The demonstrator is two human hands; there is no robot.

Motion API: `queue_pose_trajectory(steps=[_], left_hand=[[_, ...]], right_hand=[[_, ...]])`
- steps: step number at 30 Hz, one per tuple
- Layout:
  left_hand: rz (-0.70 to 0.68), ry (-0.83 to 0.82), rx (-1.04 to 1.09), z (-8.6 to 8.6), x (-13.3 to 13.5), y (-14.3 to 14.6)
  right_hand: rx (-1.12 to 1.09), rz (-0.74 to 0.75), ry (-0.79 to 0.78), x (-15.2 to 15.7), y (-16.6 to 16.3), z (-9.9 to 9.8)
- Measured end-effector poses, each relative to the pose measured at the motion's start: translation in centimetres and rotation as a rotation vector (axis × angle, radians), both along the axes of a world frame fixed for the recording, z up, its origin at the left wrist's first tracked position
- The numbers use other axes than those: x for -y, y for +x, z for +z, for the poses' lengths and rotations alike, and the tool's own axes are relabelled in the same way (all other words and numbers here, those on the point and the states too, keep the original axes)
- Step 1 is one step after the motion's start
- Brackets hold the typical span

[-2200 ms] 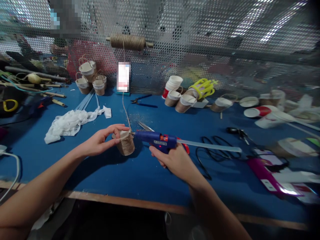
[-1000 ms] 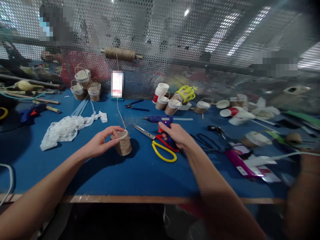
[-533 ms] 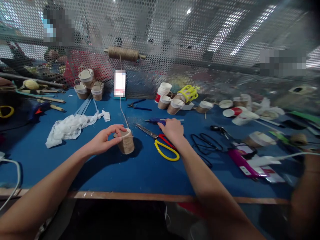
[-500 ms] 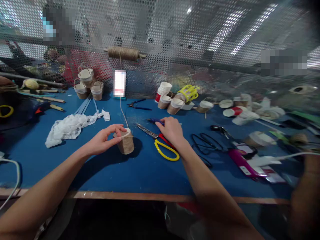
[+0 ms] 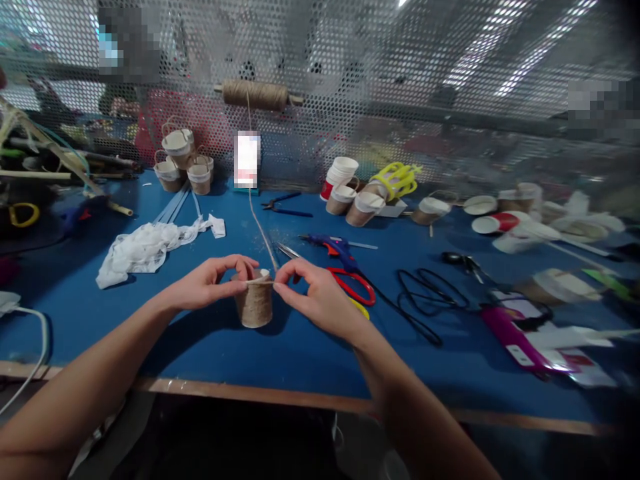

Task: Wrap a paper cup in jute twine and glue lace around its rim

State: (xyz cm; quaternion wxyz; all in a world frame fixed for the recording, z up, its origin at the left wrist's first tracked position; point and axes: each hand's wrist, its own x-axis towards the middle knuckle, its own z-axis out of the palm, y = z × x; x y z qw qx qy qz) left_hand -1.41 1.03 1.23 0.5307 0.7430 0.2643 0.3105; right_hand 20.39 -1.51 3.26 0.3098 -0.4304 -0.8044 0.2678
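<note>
A small paper cup wrapped in brown twine [image 5: 255, 308] stands upright near the table's front. My left hand [image 5: 213, 285] grips it at the rim, its fingers inside and thumb outside. Between its thumb and fingertips, my right hand [image 5: 320, 299] pinches the twine [image 5: 261, 230] at the right side of the rim. That strand runs up to a twine spool [image 5: 255, 95] on a rod at the mesh. Partly behind my right hand lie scissors [image 5: 356, 285] with red and yellow handles. A blue glue gun [image 5: 340, 253] rests just beyond them.
Twine-covered little buckets [image 5: 180, 160] are stacked at the back left, near a crumpled white cloth [image 5: 140, 250]. Pliers [image 5: 287, 205] lie at the back. More cups [image 5: 365, 208] stand right of centre. A black cable [image 5: 425, 293] and a purple device [image 5: 515, 337] lie at right.
My right hand has let go of the glue gun, now lying on the table, and moved left to pinch the twine at the cup. My left hand stays on the cup.
</note>
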Motion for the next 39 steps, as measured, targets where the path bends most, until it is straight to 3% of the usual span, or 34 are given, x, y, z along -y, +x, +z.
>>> queue_pose_trajectory(steps=[6,16,33,39], left_hand=[[-0.061,-0.076,-0.005,0.3,0.3,0.0],[-0.156,-0.316,0.181,0.4,0.6,0.1],[-0.206,-0.440,0.283,0.9,1.2,0.2],[-0.223,-0.445,0.314,0.8,1.2,-0.1]], right_hand=[[-0.034,0.015,-0.093,0.5,0.2,0.7],[-0.104,0.020,-0.245,1.3,0.2,1.0],[-0.097,0.078,-0.304,1.4,0.4,1.0],[-0.229,0.130,-0.340,1.3,0.6,0.7]])
